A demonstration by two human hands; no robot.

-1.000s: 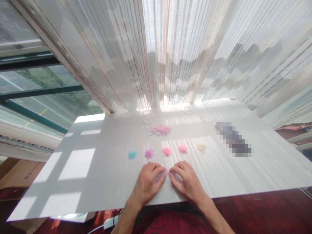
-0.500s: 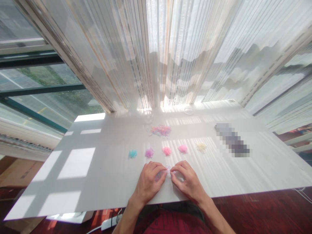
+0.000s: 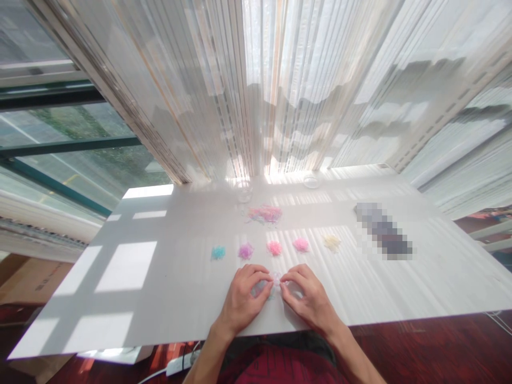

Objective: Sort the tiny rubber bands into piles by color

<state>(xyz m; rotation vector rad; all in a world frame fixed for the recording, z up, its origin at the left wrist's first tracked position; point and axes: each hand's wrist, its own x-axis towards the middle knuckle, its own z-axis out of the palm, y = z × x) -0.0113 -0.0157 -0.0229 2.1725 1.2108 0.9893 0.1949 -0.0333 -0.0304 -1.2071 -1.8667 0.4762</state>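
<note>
Low over the near middle of the white table (image 3: 176, 298), my left hand (image 3: 245, 293) is closed in a pinch, thumb and forefinger curled toward each other. Facing it, my right hand (image 3: 307, 296) pinches in the same way, its fingertips a small gap from the left ones. A small clump of pale lilac strands or loops (image 3: 276, 278) shows between the fingertips. Faint teal bits show under the left hand. What each pinch holds is too small to make out. Beyond the hands lie a teal pile (image 3: 218, 253), a purple pile (image 3: 246, 251) and a coral-pink pile (image 3: 274, 248).
A light pink pile (image 3: 301, 245) and a pale yellow pile (image 3: 332, 243) continue the row rightward. Behind it lies a larger mixed-colour heap (image 3: 264, 214). Two clear round dishes (image 3: 311, 182) stand near the curtain (image 3: 200, 96). A blurred-out dark object (image 3: 384, 230) lies right.
Both hands stay nearly in place, still pinched. More of the lilac clump shows between the fingertips, and teal bits show under my left hand.
</note>
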